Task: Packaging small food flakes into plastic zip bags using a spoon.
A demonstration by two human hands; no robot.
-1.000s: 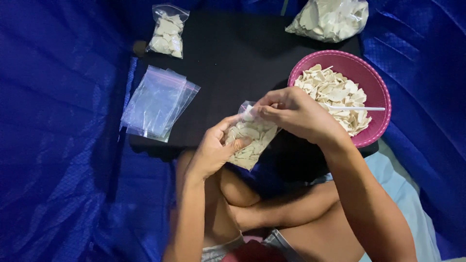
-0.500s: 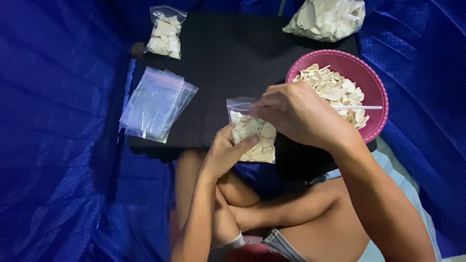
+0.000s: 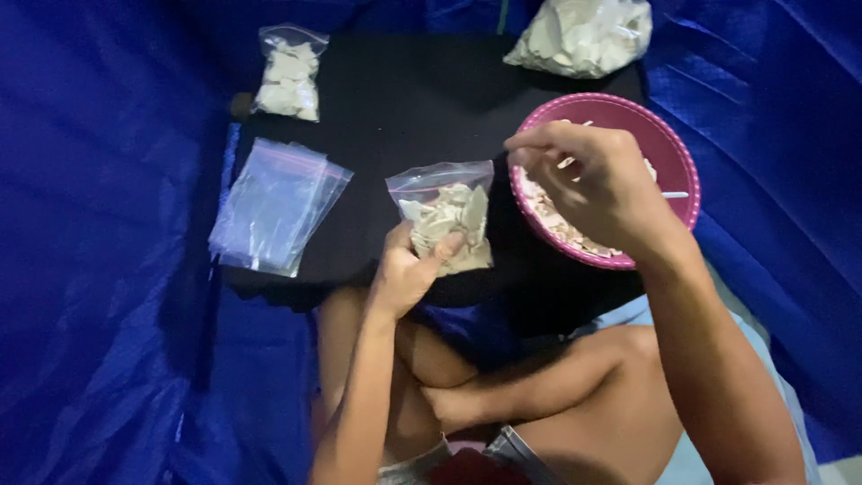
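A: Where is the bag just now?

B: The small clear bag (image 3: pixel 444 216) sits upright over the near part of the black table (image 3: pixel 404 99), just beside the pink bowl (image 3: pixel 678 162). The left hand (image 3: pixel 409 269) has its grip clenched on the bag's lower half, thumb across the front

A: And the other hand?

B: The right hand (image 3: pixel 597 184) hangs over the bowl with fingertips pinched together. Whether a chip sits between them, I cannot tell; the grip looks loosely closed, not grasping the bag

A: How would that bag handle?

B: Light and soft, I judge. The film is thin and slick, so it crumples and could slide out of a loose hold. The pale chips (image 3: pixel 449 224) inside look brittle, so a hard squeeze may crack them

A: So where should one hold it?

B: Low down, around the filled part, as the left hand does, leaving the open top free. The mouth flops if held by one edge only

A: Anything else around?

B: A stack of empty bags (image 3: pixel 274 207) lies to the left, a filled bag (image 3: pixel 289 76) at the far left corner, and a large bag (image 3: pixel 584 36) of chips at the far right
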